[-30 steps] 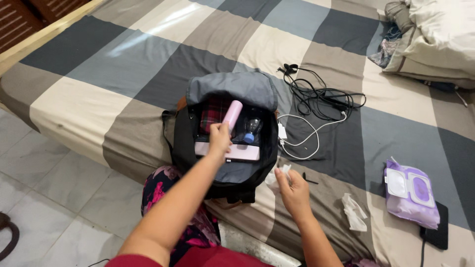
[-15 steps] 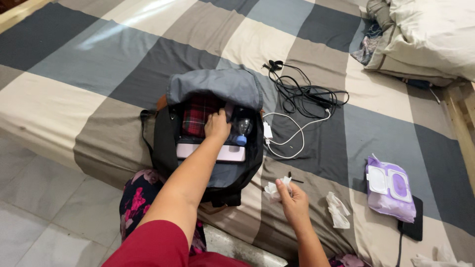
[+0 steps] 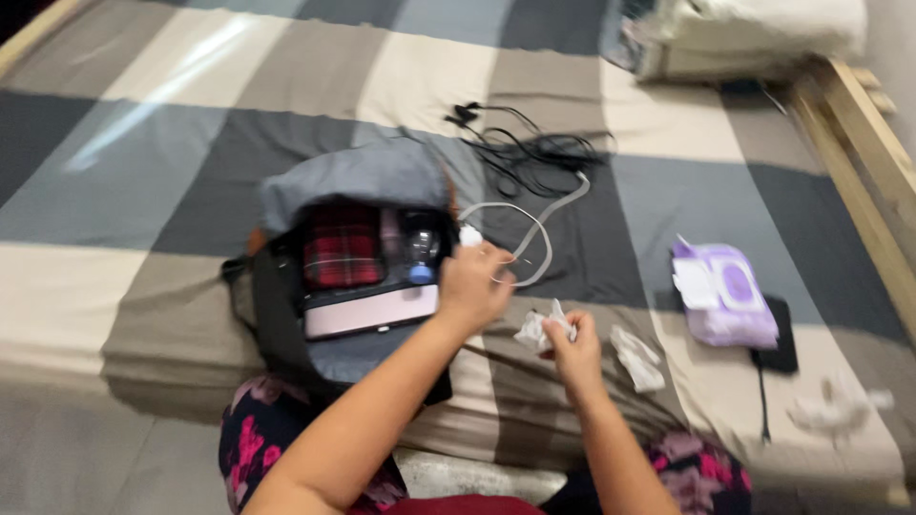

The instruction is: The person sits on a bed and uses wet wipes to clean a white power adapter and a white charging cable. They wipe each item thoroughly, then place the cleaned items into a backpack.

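Left hand (image 3: 474,284) out of the backpack (image 3: 353,257), now gripping white cable (image 3: 534,229), right hand (image 3: 570,348) still pinching crumpled tissue (image 3: 536,329)

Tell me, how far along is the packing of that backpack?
Partly done. The open backpack already holds a red plaid cloth, a bottle and a flat pink case. In hand: the left hand is at the white cable beside the bag, though blur hides its grip; the right hand pinches a crumpled tissue. Lying out on the bed: black cables, a purple wipes pack, another tissue.
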